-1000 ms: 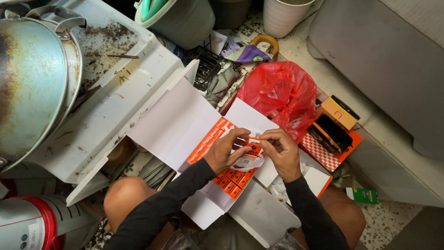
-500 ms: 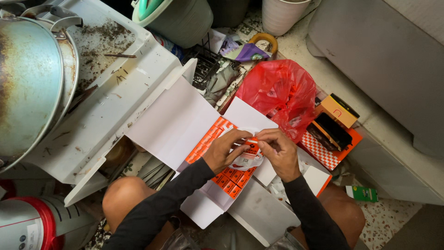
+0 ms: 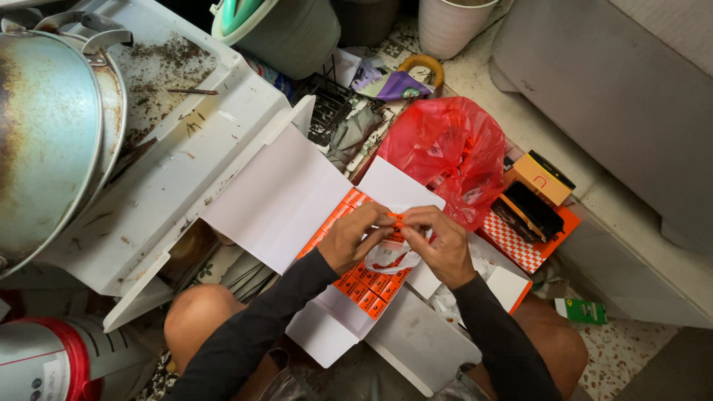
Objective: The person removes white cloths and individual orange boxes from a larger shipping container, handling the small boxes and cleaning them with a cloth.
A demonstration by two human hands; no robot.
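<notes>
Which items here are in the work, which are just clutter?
In the work: left hand and right hand, together holding a small orange packet in clear wrap; the open white box of orange packets beneath.
Lying about: red plastic bag, metal pot, white cup, yellow box.

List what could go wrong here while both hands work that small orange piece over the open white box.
Both hands, left hand and right hand, pinch a small orange piece in a thin plastic wrapper; it may slip into floor clutter. The open white box of orange packets rests on the knees and might tip.
</notes>
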